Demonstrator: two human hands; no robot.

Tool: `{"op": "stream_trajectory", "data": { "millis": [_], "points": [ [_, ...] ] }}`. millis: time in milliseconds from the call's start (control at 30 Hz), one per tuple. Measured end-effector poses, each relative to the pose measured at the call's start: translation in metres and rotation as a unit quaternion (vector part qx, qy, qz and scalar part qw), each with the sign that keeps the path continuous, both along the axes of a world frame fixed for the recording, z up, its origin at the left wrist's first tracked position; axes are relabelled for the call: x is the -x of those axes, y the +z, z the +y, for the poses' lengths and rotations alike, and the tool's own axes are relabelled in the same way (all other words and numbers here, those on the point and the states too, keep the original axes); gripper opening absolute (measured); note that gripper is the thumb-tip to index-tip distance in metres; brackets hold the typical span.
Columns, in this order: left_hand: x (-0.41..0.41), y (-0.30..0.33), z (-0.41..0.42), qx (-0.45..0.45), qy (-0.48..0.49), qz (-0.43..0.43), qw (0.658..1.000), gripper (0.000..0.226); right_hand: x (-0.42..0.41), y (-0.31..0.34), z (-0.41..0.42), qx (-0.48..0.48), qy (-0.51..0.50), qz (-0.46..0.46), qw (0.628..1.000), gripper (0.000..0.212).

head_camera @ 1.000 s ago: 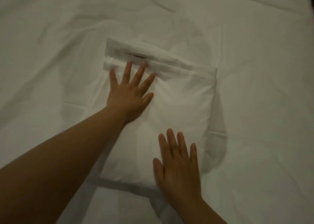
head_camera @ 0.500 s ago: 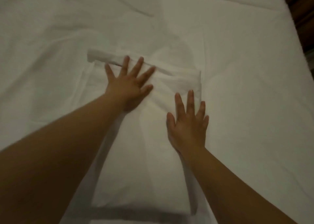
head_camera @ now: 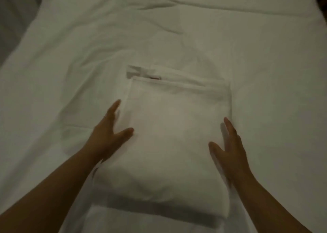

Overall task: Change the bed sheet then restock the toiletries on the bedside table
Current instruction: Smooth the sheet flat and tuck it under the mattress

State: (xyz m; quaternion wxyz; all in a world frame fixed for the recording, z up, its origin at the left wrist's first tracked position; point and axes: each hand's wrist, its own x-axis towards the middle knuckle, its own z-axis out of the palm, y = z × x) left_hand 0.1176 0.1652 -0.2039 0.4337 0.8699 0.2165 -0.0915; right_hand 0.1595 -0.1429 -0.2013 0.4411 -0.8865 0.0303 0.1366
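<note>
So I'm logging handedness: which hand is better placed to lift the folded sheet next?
Neither clearly: left hand and right hand flank the folded sheet on the bed, both open. The left has a slight edge, its fingers against the side edge.

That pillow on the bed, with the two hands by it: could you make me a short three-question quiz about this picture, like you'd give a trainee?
1. True or false: both hands lie flat on top of the pillow.
2. Which hand is at the pillow's left edge? A) the left hand B) the right hand C) neither
3. Fill in: the pillow lies on a wrinkled white ____.

Key
1. False: each hand is at one side of the pillow, fingers straight.
2. A.
3. Bed sheet.
</note>
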Motion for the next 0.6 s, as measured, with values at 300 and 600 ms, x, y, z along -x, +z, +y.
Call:
{"op": "stream_trajectory", "data": {
  "millis": [300, 600],
  "points": [
    [-0.007, 0.013, 0.006, 0.313, -0.049, 0.102, 0.943, 0.046, 0.007, 0.01, -0.004, -0.175, -0.035, 0.119, 0.977, 0.057],
    [0.066, 0.03, -0.009, 0.368, 0.061, 0.044, 0.927, 0.05, 0.037, 0.041, -0.007, -0.161, 0.017, 0.119, 0.98, 0.059]
  ]
}}
